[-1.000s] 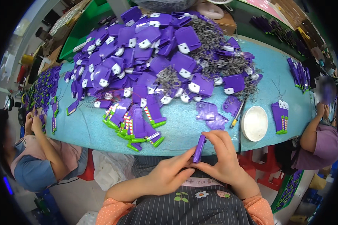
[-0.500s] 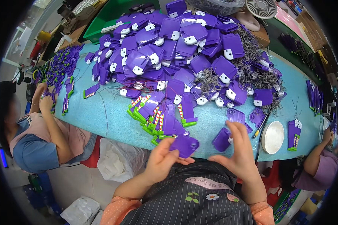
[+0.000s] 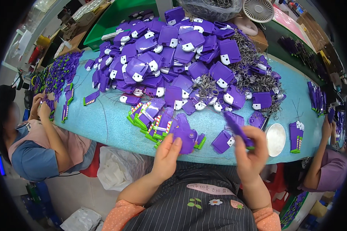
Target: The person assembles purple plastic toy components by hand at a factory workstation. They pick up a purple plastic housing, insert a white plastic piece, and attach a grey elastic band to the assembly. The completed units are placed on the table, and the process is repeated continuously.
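In front of me my left hand (image 3: 165, 158) pinches a flat purple plastic shell (image 3: 186, 134) between thumb and fingers, near the table's front edge. To its right, my right hand (image 3: 253, 154) is closed around a narrow purple plastic piece (image 3: 236, 126) with a bit of green at its lower end, held up and tilted. Lying between the hands is a purple case (image 3: 222, 141) with a white corner. Behind the left hand's shell lies a cluster of purple pieces with green bars (image 3: 142, 122) and red-and-white stripes.
A big heap of purple cases (image 3: 167, 57) with white corners covers the far middle, with grey metal rings (image 3: 246, 54) beside it. A round white dish (image 3: 276, 140) sits at the right. Co-workers sit left and right; a plastic bag (image 3: 121, 167) stands below the table's edge.
My right hand, open before, has closed on the narrow purple piece and lifted it. The shell in my left hand has been turned and moved slightly up. The whole view has shifted a little.
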`<state>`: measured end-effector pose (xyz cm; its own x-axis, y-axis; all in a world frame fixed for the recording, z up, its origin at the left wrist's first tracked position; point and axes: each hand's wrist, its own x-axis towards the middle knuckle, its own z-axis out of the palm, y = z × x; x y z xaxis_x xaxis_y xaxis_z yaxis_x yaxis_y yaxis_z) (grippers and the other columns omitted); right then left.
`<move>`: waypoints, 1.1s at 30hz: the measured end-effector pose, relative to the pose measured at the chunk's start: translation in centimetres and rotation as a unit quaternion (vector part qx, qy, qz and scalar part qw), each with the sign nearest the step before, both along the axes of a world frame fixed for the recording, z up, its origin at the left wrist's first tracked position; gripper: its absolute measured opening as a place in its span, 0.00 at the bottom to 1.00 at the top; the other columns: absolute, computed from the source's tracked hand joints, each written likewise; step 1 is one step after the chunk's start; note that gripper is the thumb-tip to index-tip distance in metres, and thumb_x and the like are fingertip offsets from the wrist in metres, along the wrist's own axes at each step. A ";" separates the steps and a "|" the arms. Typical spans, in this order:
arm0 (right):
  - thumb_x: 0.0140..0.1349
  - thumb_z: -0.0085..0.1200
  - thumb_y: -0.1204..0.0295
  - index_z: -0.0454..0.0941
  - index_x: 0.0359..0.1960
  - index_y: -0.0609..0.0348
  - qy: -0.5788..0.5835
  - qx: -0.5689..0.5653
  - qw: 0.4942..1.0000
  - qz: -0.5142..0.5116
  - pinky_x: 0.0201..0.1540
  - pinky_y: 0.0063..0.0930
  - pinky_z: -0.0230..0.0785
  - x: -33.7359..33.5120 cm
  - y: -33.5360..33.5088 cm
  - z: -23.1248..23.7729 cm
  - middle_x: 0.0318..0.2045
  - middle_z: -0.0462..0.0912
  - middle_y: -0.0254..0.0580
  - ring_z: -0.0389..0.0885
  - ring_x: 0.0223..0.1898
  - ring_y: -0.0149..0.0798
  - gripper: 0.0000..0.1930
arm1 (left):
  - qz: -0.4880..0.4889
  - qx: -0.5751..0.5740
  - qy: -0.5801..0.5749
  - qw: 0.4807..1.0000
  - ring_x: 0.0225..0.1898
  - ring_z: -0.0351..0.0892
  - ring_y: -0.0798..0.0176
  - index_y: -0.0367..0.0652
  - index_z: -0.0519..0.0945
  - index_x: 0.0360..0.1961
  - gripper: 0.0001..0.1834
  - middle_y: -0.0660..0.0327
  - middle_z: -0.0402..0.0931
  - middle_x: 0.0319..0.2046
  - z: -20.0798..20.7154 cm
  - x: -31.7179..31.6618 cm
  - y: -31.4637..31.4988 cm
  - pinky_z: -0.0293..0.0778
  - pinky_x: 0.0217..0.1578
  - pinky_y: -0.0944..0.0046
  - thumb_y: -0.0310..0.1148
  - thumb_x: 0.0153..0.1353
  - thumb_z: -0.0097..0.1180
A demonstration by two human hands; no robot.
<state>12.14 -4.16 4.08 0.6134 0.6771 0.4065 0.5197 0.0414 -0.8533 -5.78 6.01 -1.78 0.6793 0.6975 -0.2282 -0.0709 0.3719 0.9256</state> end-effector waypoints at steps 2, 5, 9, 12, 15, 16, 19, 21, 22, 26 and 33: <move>0.43 0.54 0.86 0.74 0.36 0.63 -0.208 0.027 0.978 -0.024 0.31 0.29 0.67 0.5 -1.8 0.7 0.31 0.76 0.45 0.74 0.28 0.42 0.15 | -0.039 -0.044 -0.011 0.998 0.44 0.78 0.58 0.38 0.62 0.55 0.19 0.52 0.73 0.47 0.9 1.0 -0.4 0.75 0.43 0.61 0.39 0.69 0.35; 0.36 0.57 0.76 0.78 0.36 0.61 -0.349 -0.018 0.928 0.127 0.29 0.29 0.66 -0.3 -2.7 0.4 0.33 0.76 0.41 0.75 0.29 0.39 0.18 | -0.026 -0.151 -0.121 0.981 0.43 0.78 0.56 0.38 0.62 0.53 0.17 0.48 0.72 0.48 1.5 3.2 -1.8 0.75 0.43 0.61 0.37 0.69 0.33; 0.42 0.58 0.71 0.77 0.35 0.62 -0.366 -0.066 0.904 0.210 0.30 0.27 0.67 -2.2 -3.3 -1.3 0.33 0.77 0.39 0.75 0.31 0.38 0.16 | -0.027 -0.194 -0.136 0.971 0.41 0.79 0.54 0.39 0.61 0.53 0.16 0.45 0.72 0.47 1.4 3.9 -2.7 0.75 0.43 0.58 0.36 0.69 0.32; 0.49 0.55 0.71 0.76 0.38 0.63 -0.202 -0.073 0.948 0.234 0.32 0.28 0.68 -1.7 -3.9 -1.1 0.34 0.77 0.43 0.76 0.32 0.37 0.14 | -0.067 -0.172 -0.075 0.980 0.37 0.79 0.57 0.39 0.59 0.55 0.18 0.47 0.73 0.44 2.0 2.7 -2.4 0.76 0.39 0.62 0.37 0.69 0.34; 0.59 0.50 0.71 0.74 0.44 0.67 0.230 -0.106 0.960 0.122 0.36 0.28 0.71 0.4 -4.3 -2.3 0.38 0.78 0.48 0.78 0.33 0.36 0.14 | -0.136 -0.154 -0.026 0.978 0.34 0.79 0.62 0.38 0.57 0.55 0.19 0.49 0.73 0.42 2.8 1.2 -3.0 0.76 0.35 0.66 0.38 0.68 0.36; 0.64 0.46 0.69 0.73 0.46 0.68 0.439 -0.115 0.888 0.075 0.38 0.28 0.72 1.4 -3.2 -2.5 0.40 0.79 0.50 0.79 0.34 0.37 0.14 | -0.167 -0.154 -0.015 0.974 0.34 0.79 0.62 0.38 0.57 0.55 0.19 0.49 0.73 0.42 2.7 0.9 -3.7 0.76 0.35 0.66 0.38 0.68 0.36; 0.65 0.45 0.70 0.71 0.50 0.70 0.534 -0.088 0.834 0.106 0.34 0.25 0.73 2.5 -1.0 -2.2 0.42 0.79 0.50 0.79 0.31 0.32 0.16 | -0.250 -0.170 0.012 0.953 0.33 0.79 0.64 0.37 0.57 0.55 0.20 0.51 0.73 0.43 2.6 0.8 -5.0 0.75 0.34 0.67 0.39 0.69 0.35; 0.64 0.47 0.71 0.72 0.50 0.69 0.540 -0.054 0.832 0.117 0.32 0.20 0.72 2.3 -0.1 -1.4 0.36 0.81 0.48 0.77 0.28 0.28 0.16 | -0.267 -0.201 0.016 0.942 0.33 0.77 0.69 0.38 0.58 0.54 0.17 0.54 0.73 0.42 3.4 1.2 -4.4 0.74 0.33 0.69 0.37 0.69 0.35; 0.64 0.47 0.72 0.72 0.49 0.69 0.518 -0.066 0.844 0.124 0.32 0.19 0.71 2.4 -0.3 -0.6 0.34 0.81 0.47 0.77 0.27 0.27 0.15 | -0.275 -0.217 0.017 0.937 0.33 0.76 0.71 0.39 0.58 0.54 0.16 0.55 0.73 0.41 3.6 1.4 -4.1 0.74 0.33 0.71 0.36 0.69 0.34; 0.61 0.48 0.77 0.76 0.45 0.69 0.459 -0.094 0.873 0.136 0.25 0.14 0.63 1.6 -2.1 2.6 0.27 0.80 0.40 0.72 0.22 0.21 0.12 | -0.204 -0.166 -0.006 0.965 0.32 0.74 0.71 0.39 0.60 0.53 0.16 0.57 0.73 0.40 3.3 1.6 -3.7 0.72 0.32 0.71 0.37 0.69 0.35; 0.51 0.57 0.82 0.78 0.33 0.65 0.068 -0.065 0.991 0.092 0.17 0.19 0.61 -1.1 -3.7 1.7 0.19 0.77 0.37 0.73 0.17 0.26 0.06 | -0.098 -0.110 -0.068 0.987 0.46 0.75 0.64 0.35 0.62 0.53 0.16 0.54 0.73 0.45 4.2 3.0 -4.4 0.73 0.45 0.67 0.30 0.67 0.41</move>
